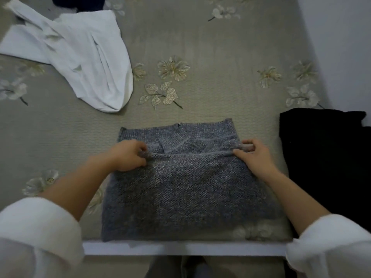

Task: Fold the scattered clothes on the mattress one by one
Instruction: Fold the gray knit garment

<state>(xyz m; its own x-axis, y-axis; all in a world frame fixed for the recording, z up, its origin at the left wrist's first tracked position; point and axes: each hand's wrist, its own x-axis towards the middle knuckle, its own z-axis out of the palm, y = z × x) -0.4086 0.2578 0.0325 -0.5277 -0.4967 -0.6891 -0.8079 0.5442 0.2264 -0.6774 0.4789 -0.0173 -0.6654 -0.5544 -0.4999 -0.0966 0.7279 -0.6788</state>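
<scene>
While we hold the folded-over half of the grey knit sweater (180, 187) by its leading edge, we judge the fold to be about midway. Our left hand (128, 155) pinches that edge at one corner, thumb and curled fingers closed on the knit. Our right hand (253, 155) pinches the opposite corner in the same way. The sweater lies flat on the mattress (220, 47), between and below both hands, with its far hem just beyond the fingertips.

To do this well, we should carry both corners forward together and level, so the edge runs straight and meets the far hem squarely. The loose knit will likely sag between the hands, so we want light tension across it rather than a hard pull. Once it is laid, a flat palm swept from the middle outward should press out any trapped bulges.

The white garment (80, 57) lies well beyond the left hand, and the black garment (321, 147) lies just outside the right hand. We think neither is in the way.
</scene>
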